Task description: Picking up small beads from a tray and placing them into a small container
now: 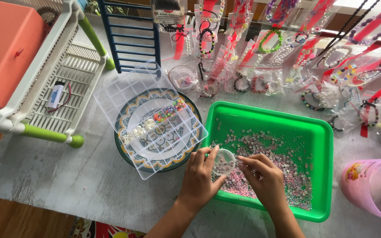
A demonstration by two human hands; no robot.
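Observation:
A green plastic tray (323,132) holds a spread of several small pink and white beads (283,172). My left hand (198,178) holds a small clear round dish (224,161) over the tray's near left part. My right hand (265,178) is just right of the dish, fingertips pinched together at its rim over the beads; whether a bead is between them is too small to tell. A clear compartment box (148,117) with a few bead-filled cells lies tilted on a patterned plate (128,154) left of the tray.
Many bagged bracelets (287,66) lie along the far edge. A white and green rack (62,75) with a lighter stands at left beside an orange box (5,48). A blue rack (131,35), a small glass bowl (183,78) and a pink cup (375,189) are around.

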